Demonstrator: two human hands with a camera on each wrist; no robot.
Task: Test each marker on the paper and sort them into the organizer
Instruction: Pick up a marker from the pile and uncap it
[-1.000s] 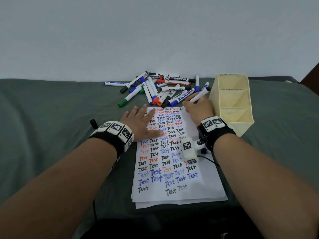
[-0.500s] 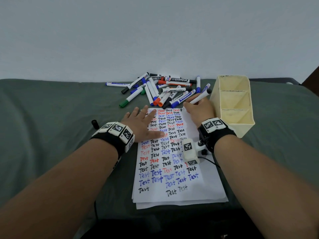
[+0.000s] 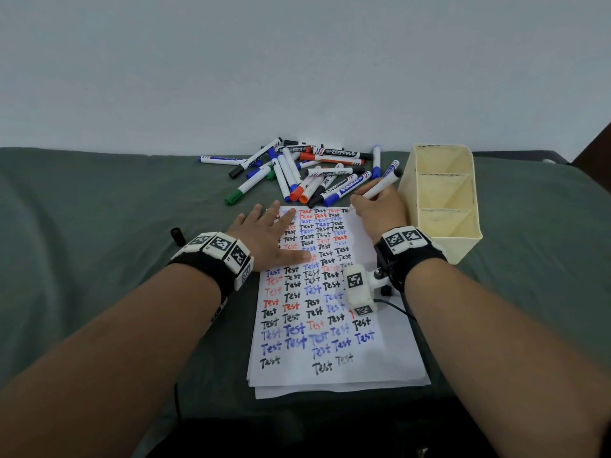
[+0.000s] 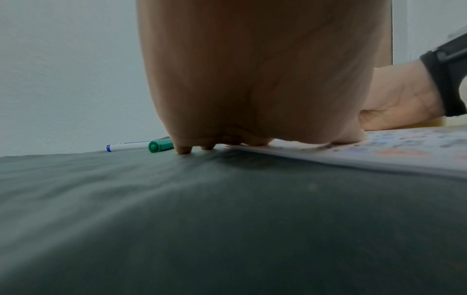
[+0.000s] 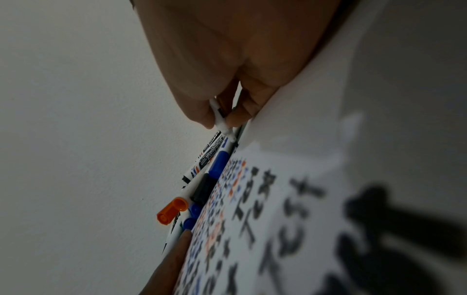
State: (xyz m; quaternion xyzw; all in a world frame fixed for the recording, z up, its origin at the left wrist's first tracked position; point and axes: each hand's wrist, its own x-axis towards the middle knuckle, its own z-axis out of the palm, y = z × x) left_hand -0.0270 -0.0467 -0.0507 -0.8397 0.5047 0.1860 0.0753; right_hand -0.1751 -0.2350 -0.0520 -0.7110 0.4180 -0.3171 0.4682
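Observation:
My right hand [image 3: 375, 209] grips an uncapped white marker [image 3: 380, 186] like a pen, its tip at the top right corner of the paper [image 3: 363, 233]. The right wrist view shows my fingers pinching the marker [image 5: 220, 117] near its tip. My left hand [image 3: 271, 239] lies flat with fingers spread on the paper's upper left part, holding it down. The sheet is covered with rows of "Test" in black, blue and red. A pile of markers [image 3: 307, 173] lies beyond the paper. The cream organizer [image 3: 463, 239] stands to the right, its compartments bare.
A loose black cap [image 3: 177, 235] lies on the green cloth [image 3: 82, 242] left of my left wrist. A green-capped marker [image 3: 238, 195] sits at the pile's left edge, also visible as a green cap [image 4: 160, 145]. A pale wall rises right behind the pile.
The right hand has shifted the marker slightly at the paper's top right corner. My left hand stays flat on the paper.

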